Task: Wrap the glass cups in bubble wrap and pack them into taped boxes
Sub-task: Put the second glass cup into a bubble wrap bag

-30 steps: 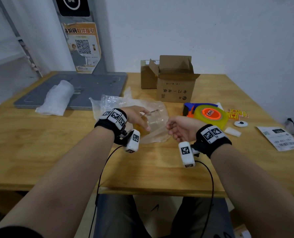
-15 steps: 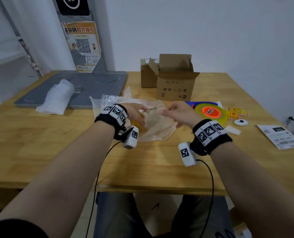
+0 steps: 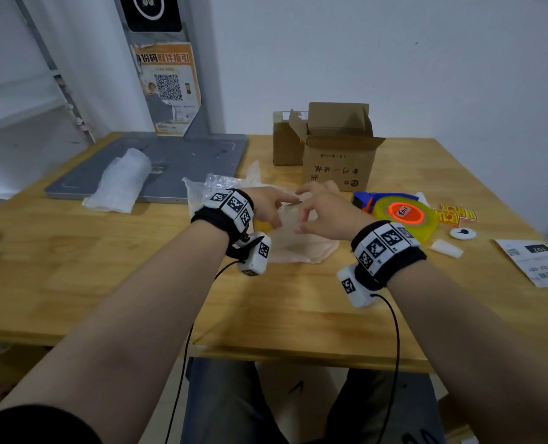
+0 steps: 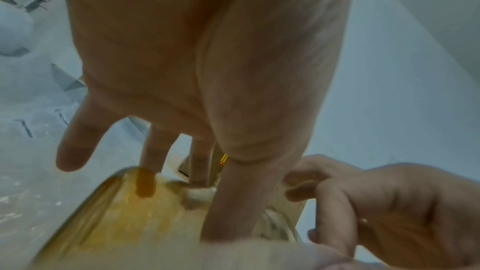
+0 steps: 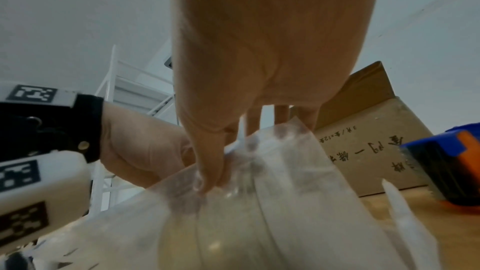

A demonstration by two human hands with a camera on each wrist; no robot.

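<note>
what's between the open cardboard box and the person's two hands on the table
In the head view, only the far edge of the bubble wrap and bare table lie between the open cardboard box and the left hand and right hand.

Two cardboard boxes: an open one (image 3: 340, 155) with printed characters, and a second (image 3: 285, 141) touching its left side. One glass cup (image 3: 290, 211), in front of the open box, lying on one sheet of bubble wrap (image 3: 301, 245). One white wrapped bundle (image 3: 122, 181), well left of the boxes. One tape dispenser (image 3: 400, 213), right of the cup. Two hands at the cup: left hand (image 3: 268, 206), right hand (image 3: 324, 213). One paper slip (image 3: 535, 261), far right of the boxes.
</note>
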